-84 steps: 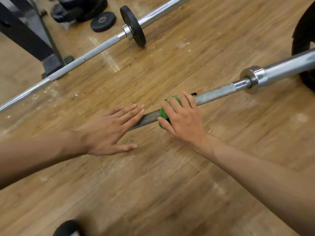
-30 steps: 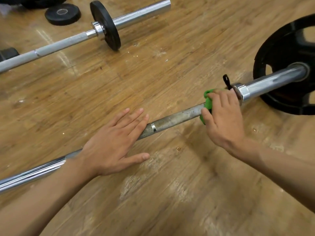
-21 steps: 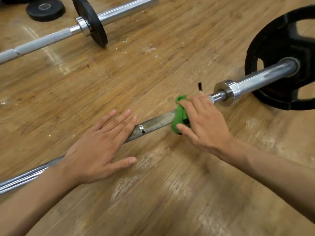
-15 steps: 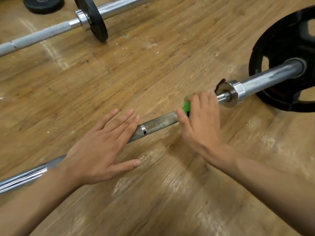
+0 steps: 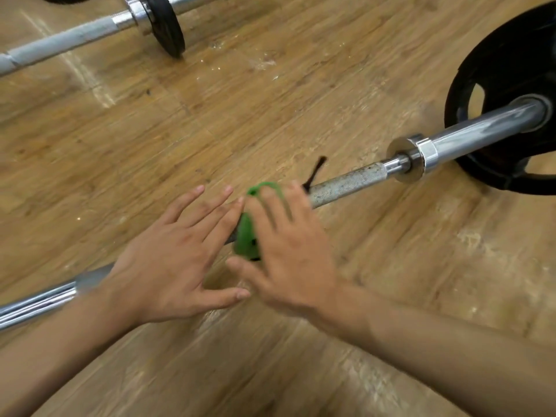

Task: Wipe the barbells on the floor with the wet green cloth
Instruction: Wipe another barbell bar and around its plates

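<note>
A steel barbell (image 5: 349, 183) lies slanted across the wooden floor, its knurled grey shaft running up right to a chrome collar and sleeve. My right hand (image 5: 288, 254) grips the green cloth (image 5: 246, 236), which is wrapped round the shaft; the hand is motion-blurred. Just left of it, my left hand (image 5: 171, 263) lies flat on the bar with fingers straight, fingertips almost touching the cloth. A second barbell (image 5: 75, 37) lies at the top left.
A large black weight plate (image 5: 511, 70) sits on the near barbell's sleeve at the right. A smaller black plate (image 5: 168, 25) is on the far barbell. A thin black strap (image 5: 314, 173) sticks up behind my right hand. Worn wooden floor (image 5: 270, 100) lies between the bars.
My right hand has slid the green cloth down the shaft from near the collar towards my left hand. The left hand has stayed flat on the bar.
</note>
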The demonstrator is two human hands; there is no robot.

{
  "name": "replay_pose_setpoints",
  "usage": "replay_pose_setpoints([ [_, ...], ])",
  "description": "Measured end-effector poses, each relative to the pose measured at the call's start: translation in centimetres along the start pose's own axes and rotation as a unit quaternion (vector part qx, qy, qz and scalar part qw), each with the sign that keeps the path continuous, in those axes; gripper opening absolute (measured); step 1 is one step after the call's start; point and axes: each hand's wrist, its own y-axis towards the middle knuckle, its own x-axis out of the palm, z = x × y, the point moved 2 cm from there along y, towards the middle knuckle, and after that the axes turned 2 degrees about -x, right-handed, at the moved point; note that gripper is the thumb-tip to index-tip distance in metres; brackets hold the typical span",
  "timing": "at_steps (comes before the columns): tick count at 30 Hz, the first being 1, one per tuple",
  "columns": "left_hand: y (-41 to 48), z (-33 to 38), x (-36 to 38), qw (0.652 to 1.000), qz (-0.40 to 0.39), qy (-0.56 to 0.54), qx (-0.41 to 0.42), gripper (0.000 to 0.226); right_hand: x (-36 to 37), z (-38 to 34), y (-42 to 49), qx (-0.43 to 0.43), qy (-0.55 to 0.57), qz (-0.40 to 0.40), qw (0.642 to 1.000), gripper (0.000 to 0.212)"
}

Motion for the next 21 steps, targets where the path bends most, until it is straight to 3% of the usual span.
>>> replay_pose_setpoints([
  [4, -0.4, 0.1, -0.1, 1.000, -0.005, -0.004, -0.001, 0.110, -1.0, 5.1, -0.8, -0.079, -0.043, -0.019, 0.996, 0.080],
  [8, -0.5, 0.6, -0.2, 1.000, 0.003, 0.006, -0.010, 0.110, -3.9, 13.0, -2.8, 0.081, -0.091, 0.004, 0.993, 0.085],
  [11, -0.2, 0.9, -0.2, 1.000, 0.004, 0.003, -0.008, 0.112, -2.7, 8.1, -2.0, 0.200, -0.028, 0.060, 0.978, 0.087],
  [12, -0.3, 1.1, -0.2, 1.000, 0.000, 0.003, -0.006, 0.112, -2.1, 5.4, -1.5, 0.180, 0.000, 0.054, 0.982, 0.088],
  [14, -0.6, 1.2, -0.1, 1.000, -0.003, 0.003, -0.004, 0.111, -0.6, 1.3, -1.5, 0.057, 0.023, 0.006, 0.998, 0.087],
  [17, -0.9, 1.2, -0.2, 1.000, -0.002, 0.000, 0.005, 0.108, -1.2, 4.9, -2.4, -0.082, -0.049, -0.027, 0.995, 0.085],
  [21, -0.9, 1.3, 0.2, 1.000, -0.005, 0.008, 0.000, 0.107, -3.8, 13.5, -4.4, 0.061, -0.101, 0.020, 0.993, 0.083],
])
